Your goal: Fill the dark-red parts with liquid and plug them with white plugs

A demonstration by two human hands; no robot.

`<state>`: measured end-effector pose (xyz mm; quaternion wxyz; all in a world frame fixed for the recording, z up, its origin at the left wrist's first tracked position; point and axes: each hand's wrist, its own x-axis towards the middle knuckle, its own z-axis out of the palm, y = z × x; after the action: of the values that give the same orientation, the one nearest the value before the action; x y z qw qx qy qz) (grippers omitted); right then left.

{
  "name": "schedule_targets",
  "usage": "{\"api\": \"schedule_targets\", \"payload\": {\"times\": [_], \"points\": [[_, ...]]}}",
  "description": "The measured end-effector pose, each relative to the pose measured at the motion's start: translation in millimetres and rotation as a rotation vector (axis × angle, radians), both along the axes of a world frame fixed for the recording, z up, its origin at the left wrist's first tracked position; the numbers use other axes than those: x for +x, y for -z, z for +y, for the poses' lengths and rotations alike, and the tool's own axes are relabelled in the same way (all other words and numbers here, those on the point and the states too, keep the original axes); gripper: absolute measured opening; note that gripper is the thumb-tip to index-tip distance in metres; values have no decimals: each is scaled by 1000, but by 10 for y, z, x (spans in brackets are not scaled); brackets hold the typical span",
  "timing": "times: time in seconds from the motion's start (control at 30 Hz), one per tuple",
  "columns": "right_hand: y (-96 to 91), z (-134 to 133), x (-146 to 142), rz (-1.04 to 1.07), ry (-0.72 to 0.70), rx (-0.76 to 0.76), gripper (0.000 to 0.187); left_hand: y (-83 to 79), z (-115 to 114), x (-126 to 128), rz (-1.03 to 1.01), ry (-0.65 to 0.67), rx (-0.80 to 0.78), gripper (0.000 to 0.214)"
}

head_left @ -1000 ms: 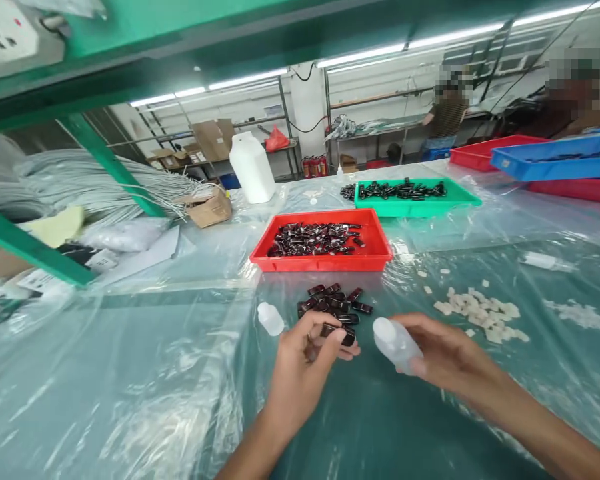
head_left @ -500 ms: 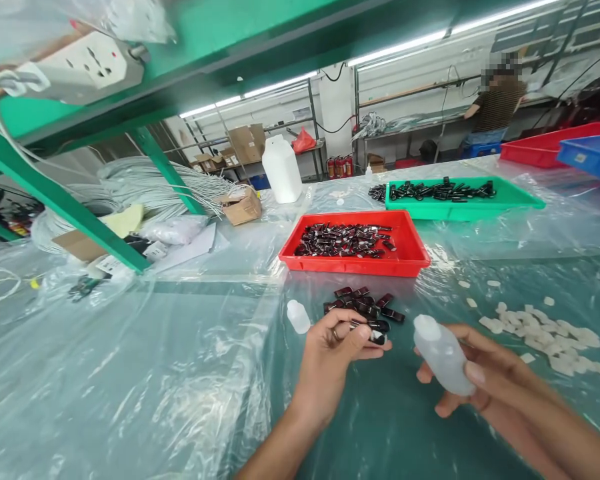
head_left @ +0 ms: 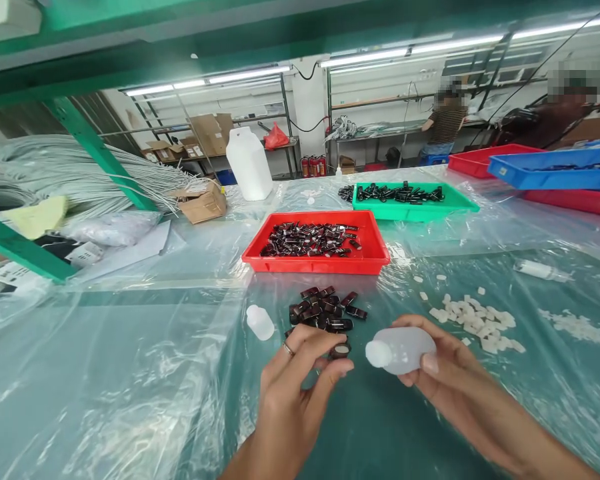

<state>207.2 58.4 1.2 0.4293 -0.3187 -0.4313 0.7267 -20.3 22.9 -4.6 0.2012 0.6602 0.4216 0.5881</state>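
The left hand (head_left: 291,390) partly hides a dark piece (head_left: 340,351).

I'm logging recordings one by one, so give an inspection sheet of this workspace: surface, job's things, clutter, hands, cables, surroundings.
Surface: wrinkled clear plastic sheet over green.
Job's things: dark part and translucent bottle, both held; pile of dark parts; red tray behind it with more; green tray farther back, holding dark parts.
Clutter: small bottle left of the pile; pale pieces at right; cardboard box toward the back left.
Hands: left hand pinches the dark part; right hand holds the translucent bottle on its side, narrow end toward the left hand.
Cables: grey cable-like bundles heaped at left.
Surroundings: green frame overhead; two people and fire extinguishers behind.
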Motion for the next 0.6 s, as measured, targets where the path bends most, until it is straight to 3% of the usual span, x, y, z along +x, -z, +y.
{"api": "schedule_targets", "payload": {"times": [0.2,0.47,0.6], "points": [[-1,-14,11,-64,40,18,31,-73,1,-5,192,-38,166,29],[-134,-53,-29,-213,209,119,39,-94,-5,-1,262,-21,219,23],[-200,-106,-2,-364,276,261,37,-75,-14,-6,247,-7,220,26]]}}
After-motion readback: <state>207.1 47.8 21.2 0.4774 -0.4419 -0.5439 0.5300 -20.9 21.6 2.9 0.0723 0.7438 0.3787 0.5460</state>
